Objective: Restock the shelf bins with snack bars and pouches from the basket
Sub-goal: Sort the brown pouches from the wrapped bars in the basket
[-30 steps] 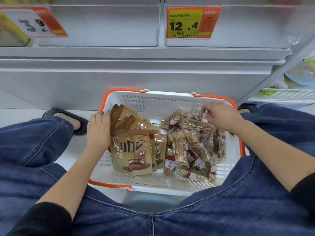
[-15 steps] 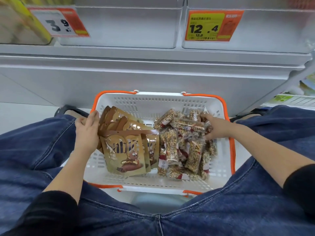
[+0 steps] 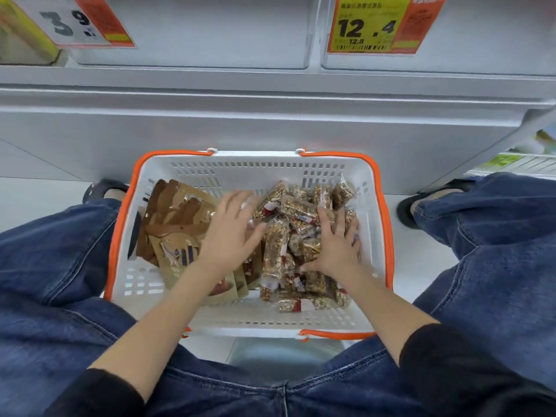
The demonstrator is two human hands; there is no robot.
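Currently sitting on the floor at the 6 o'clock side of the shelf unit: white basket (image 3: 373, 224) with orange handles, between two denim-clad knees.

Lying in the basket's 9 o'clock half: brown and gold pouches (image 3: 177, 224), overlapping in a leaning stack.

Piling in the 3 o'clock half: clear-wrapped snack bars (image 3: 275, 251), loose and crossing one another.

Reaching over the inner edge of the pouches toward the bars: left hand (image 3: 230, 236), grip apart, fingers spread and blurred; contact with the wrappers cannot be told.

Resting flat on the bar pile at its 3 o'clock side: right hand (image 3: 338, 246), grip apart, fingers splayed and pressing on the wrappers, thumb pointing toward 9 o'clock.

Standing at 12 o'clock above the basket: two translucent shelf bins (image 3: 210, 31), side by side.

Hanging on the bin fronts: price tag reading 3.9 (image 3: 76, 21) at 10 o'clock, yellow-and-orange price tag reading 12.4 (image 3: 376, 24) at 1 o'clock.
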